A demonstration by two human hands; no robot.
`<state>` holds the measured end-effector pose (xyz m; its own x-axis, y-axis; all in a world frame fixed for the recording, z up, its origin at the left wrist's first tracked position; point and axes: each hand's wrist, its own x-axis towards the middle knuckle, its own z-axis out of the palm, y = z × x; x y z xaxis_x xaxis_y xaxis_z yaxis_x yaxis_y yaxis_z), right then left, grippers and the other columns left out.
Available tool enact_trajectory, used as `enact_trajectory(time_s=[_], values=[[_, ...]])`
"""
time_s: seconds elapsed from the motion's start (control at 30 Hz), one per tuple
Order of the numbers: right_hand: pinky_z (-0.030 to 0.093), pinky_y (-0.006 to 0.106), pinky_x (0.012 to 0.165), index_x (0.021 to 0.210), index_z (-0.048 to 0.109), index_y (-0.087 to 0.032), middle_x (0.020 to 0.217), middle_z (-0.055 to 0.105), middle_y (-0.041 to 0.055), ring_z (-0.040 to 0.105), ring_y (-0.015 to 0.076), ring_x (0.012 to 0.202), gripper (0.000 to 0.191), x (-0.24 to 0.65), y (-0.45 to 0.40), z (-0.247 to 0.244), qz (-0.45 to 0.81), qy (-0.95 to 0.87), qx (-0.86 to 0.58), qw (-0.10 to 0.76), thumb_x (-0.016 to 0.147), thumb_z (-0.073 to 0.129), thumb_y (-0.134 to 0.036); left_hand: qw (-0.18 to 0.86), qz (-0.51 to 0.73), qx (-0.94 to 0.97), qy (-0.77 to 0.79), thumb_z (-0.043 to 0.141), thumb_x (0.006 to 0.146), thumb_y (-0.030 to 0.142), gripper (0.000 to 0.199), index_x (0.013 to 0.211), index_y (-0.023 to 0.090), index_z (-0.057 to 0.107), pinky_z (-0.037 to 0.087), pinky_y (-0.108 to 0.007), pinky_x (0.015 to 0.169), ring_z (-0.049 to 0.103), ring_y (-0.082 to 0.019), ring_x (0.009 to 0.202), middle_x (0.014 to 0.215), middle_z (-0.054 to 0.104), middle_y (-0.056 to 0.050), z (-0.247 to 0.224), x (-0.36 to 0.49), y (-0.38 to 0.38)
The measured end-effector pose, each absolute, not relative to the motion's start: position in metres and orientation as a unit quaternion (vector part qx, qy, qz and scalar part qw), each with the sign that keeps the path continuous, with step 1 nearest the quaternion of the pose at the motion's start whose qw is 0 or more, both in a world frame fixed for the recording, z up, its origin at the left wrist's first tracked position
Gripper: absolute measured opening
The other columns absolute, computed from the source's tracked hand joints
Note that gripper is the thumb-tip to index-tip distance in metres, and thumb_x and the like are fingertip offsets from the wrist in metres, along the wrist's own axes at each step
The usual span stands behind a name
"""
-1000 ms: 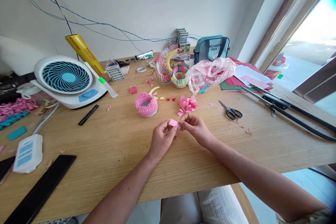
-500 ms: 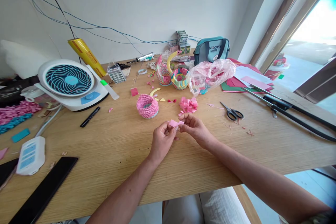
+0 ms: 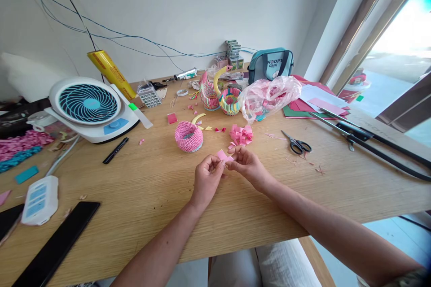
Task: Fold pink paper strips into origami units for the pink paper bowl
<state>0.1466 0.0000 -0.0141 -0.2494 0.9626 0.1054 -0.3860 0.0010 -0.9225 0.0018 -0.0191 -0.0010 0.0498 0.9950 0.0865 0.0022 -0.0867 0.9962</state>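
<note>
Two bare hands meet over the near part of the table (image 3: 151, 179). The left hand (image 3: 208, 178) pinches a pink paper slip (image 3: 221, 155) narrowly between thumb and finger, and the right hand (image 3: 249, 165) has its fingertips close together at the other end of the same slip.

As I judge, the folding of this slip is only partly done: it is bent, with one end standing up at an angle, and it does not yet have a compact shape. The slip itself is light pink, small and with straight edges; its lower part is hidden by the fingers, so I cannot tell how many creases it has.

Just beyond the hands lies a loose pile of pink slips (image 3: 240, 134), which seem to be not yet folded. To the left of it stands a pink round paper body (image 3: 188, 136), built from many small units in rows, hollow at the top and with a pale blue base; its wall looks well advanced. A yellow curved strip (image 3: 199, 118) lies just behind it. Scissors (image 3: 299, 144) rest to the right, near some paper scraps (image 3: 319, 169).
</note>
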Motion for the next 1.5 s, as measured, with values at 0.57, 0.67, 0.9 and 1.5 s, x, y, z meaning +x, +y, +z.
enact_trajectory(time_s=[0.57,0.67,0.9,1.5], values=[[0.044,0.027,0.062,0.078,0.059,-0.020,0.071,0.060,-0.0006,0.053,0.0125,0.064,0.034,0.159,0.004,-0.006,0.556,-0.574,-0.345,0.492,0.076,0.071,-0.051,0.585,0.420,0.524,0.455,0.069,0.076,0.042,0.028,0.081,0.016,0.061,0.056,-0.028,0.065,0.066,-0.016,0.074,0.080,0.069,-0.004,0.002,-0.013,-0.006],[0.046,0.029,0.068,0.083,0.060,-0.020,0.076,0.062,0.0007,0.057,0.0146,0.070,0.030,0.157,0.003,-0.008,0.532,-0.587,-0.338,0.509,0.078,0.069,-0.049,0.565,0.437,0.530,0.457,0.069,0.076,0.038,0.025,0.078,0.014,0.064,0.051,-0.023,0.060,0.060,-0.011,0.063,0.072,0.066,-0.002,0.004,-0.013,-0.004],[0.048,0.028,0.067,0.091,0.060,-0.021,0.077,0.063,0.0002,0.059,0.0144,0.072,0.035,0.155,0.002,-0.013,0.543,-0.541,-0.355,0.535,0.071,0.077,-0.046,0.534,0.448,0.550,0.460,0.066,0.075,0.032,0.018,0.072,0.014,0.065,0.048,-0.022,0.060,0.056,-0.011,0.061,0.066,0.062,-0.001,0.006,-0.013,-0.003],[0.052,0.036,0.078,0.109,0.064,-0.024,0.098,0.061,0.0100,0.060,0.0204,0.089,0.023,0.164,-0.012,-0.007,0.112,-0.839,-0.310,0.433,0.093,0.048,-0.017,0.544,0.473,0.478,0.503,0.067,0.070,0.029,0.015,0.072,0.014,0.066,0.050,-0.021,0.057,0.056,-0.009,0.059,0.065,0.063,-0.001,0.010,-0.011,-0.006]])
